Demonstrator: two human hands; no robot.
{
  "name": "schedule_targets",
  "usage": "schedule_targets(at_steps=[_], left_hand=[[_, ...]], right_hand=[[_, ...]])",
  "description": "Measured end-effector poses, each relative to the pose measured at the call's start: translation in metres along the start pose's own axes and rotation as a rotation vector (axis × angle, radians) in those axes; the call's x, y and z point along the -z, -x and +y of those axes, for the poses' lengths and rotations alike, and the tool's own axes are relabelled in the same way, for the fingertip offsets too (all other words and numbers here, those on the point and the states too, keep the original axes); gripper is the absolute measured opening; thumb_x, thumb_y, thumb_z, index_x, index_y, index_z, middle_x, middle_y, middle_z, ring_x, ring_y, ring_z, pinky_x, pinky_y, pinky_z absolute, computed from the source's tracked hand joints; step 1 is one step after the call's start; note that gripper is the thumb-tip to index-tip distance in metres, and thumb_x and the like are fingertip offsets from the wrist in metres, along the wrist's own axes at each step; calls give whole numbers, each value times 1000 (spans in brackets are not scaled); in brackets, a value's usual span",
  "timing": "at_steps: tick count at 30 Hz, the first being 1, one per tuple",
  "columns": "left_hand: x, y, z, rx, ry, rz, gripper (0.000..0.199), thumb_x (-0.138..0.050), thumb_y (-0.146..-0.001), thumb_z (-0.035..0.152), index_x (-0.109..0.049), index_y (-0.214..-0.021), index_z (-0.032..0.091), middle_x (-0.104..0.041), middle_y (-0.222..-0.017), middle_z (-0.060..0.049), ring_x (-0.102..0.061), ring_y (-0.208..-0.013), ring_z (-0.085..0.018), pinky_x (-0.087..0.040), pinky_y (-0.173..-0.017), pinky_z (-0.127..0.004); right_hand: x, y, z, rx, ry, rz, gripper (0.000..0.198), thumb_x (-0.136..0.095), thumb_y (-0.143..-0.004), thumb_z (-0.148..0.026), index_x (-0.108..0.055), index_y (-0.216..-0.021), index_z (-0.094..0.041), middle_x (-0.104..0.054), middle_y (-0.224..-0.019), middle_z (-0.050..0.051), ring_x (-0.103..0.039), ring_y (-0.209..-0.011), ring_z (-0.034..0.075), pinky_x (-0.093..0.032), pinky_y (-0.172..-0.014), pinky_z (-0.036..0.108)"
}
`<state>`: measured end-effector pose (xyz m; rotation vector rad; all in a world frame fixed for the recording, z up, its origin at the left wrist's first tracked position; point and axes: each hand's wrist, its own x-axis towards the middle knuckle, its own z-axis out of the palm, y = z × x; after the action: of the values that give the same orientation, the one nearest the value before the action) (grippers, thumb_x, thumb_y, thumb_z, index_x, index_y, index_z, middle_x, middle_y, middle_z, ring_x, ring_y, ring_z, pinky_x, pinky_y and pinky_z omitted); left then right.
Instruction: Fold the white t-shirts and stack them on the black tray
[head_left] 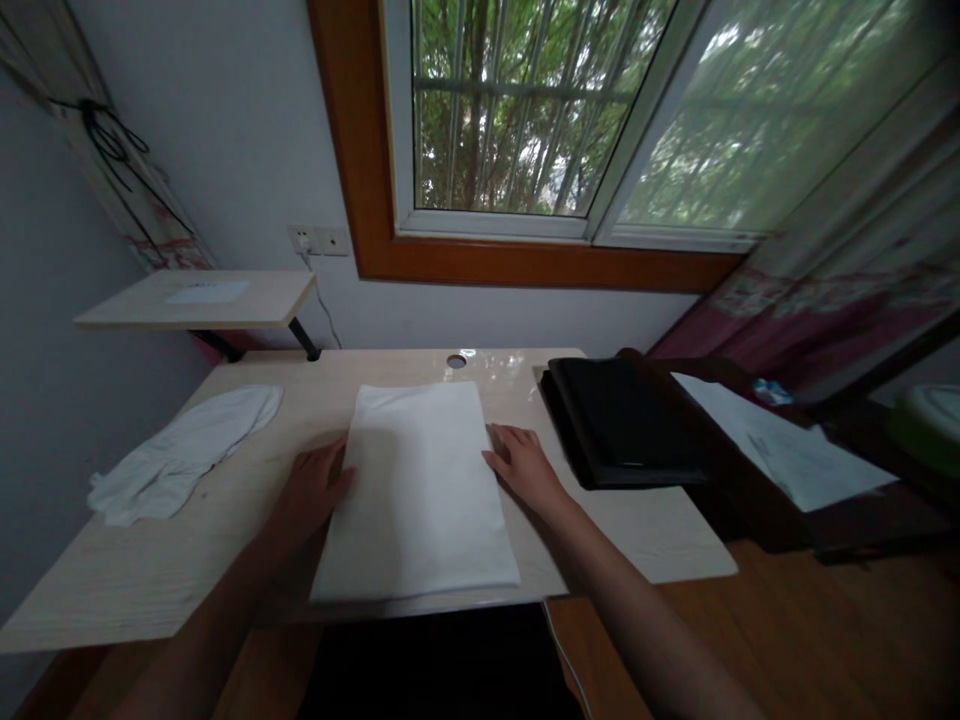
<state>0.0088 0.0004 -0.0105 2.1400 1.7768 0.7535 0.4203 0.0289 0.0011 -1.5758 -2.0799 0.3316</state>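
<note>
A folded white cloth lies as a flat, neat rectangle on the pale wooden desk in front of me. At its left edge rests my left hand, the thumb on the cloth's border and the fingers stretched out beside it. My right hand is at the opposite edge, palm down, thumb and fingers apart and the tips touching or very near the cloth. Neither hand is closed round anything that I can see. The undersides of the fingers are hidden.
A crumpled white cloth lies on the left. Black folded items are stacked at the right, by a dark surface holding a white sheet. A raised shelf stands back left; a cable hole is near the wall.
</note>
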Motion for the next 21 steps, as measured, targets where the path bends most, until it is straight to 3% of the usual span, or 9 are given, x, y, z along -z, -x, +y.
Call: schedule_targets(at_steps=[4, 8, 13, 16, 21], left_hand=[[4, -8, 12, 236, 349, -89, 72, -64, -86, 40, -40, -151, 21, -69, -127, -14, -71, -107, -28, -56, -97, -47], [1, -27, 17, 408, 483, -67, 91, -75, -78, 37, -29, -155, 18, -69, -122, -16, -74, -95, -26, -59, -87, -43], [5, -49, 21, 516, 573, -118, 95, -74, -82, 43, -22, -158, 19, -66, -127, -19, -71, -104, -27, -58, -91, -42], [9, -62, 23, 527, 635, -142, 97, -74, -83, 48, -19, -159, 21, -66, -126, -20, -72, -99, -26, -58, -89, -42], [6, -85, 21, 484, 699, -108, 110, -80, -76, 54, -17, -160, 22, -70, -117, -17, -73, -96, -28, -57, -89, -44]], right_hand=[[-2, 0, -12, -98, -349, -38, 51, -65, -90, -31, -56, -139, -21, -72, -111, 7, -67, -99, 23, -52, -95, 39], [-9, -10, -12, -288, -601, -52, 62, -73, -84, -35, -49, -139, -21, -70, -107, 5, -69, -83, 17, -56, -74, 30], [-13, -29, -8, -462, -824, -153, 70, -75, -81, -40, -42, -139, -21, -65, -77, -3, -56, -48, 11, -38, -41, 20], [-12, -42, -16, -512, -924, -165, 71, -76, -80, -35, -40, -140, -19, -59, -65, -7, -47, -41, 10, -31, -37, 19], [-12, -69, -26, -545, -1003, -70, 74, -77, -77, -24, -42, -143, -19, -60, -69, -6, -43, -42, 7, -29, -39, 18]])
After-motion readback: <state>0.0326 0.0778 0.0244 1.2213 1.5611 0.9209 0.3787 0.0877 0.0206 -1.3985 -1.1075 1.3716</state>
